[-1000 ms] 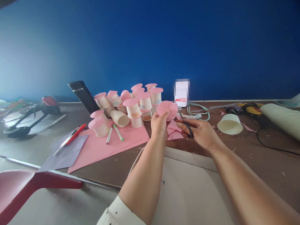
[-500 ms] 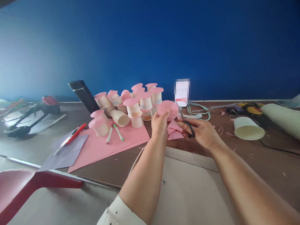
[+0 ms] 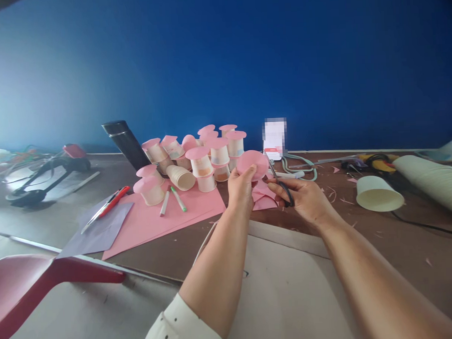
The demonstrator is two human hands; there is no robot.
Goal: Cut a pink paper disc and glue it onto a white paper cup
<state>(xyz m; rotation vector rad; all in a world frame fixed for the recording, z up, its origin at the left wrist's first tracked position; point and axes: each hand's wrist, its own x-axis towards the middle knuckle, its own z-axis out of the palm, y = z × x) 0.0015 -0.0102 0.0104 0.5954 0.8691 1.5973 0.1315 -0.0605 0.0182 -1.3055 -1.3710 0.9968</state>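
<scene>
My left hand (image 3: 245, 187) pinches a round pink paper disc (image 3: 252, 163) between thumb and fingers, raised over the table. Black-handled scissors (image 3: 286, 191) sit in my right hand (image 3: 302, 198), their blades pointing up beside the disc's right edge. Whether the blades touch the paper I cannot tell. Below the hands lies a scrap of pink paper (image 3: 263, 194). To the left stand several paper cups (image 3: 202, 166) topped with pink paper pieces, some stacked in twos. Among them a nested stack of cups (image 3: 181, 178) lies on its side.
Pink sheets (image 3: 164, 222) and a purple sheet (image 3: 101, 230) carry two markers and a red cutter (image 3: 115, 200). A dark flask (image 3: 125, 144), a propped phone (image 3: 274, 137), a loose cup (image 3: 379, 194) and a long cup stack (image 3: 432, 180) stand around. A red chair (image 3: 25, 288) is front left.
The loose paper cup on the right has shifted slightly to the right. My hands, the disc and the scissors have hardly moved.
</scene>
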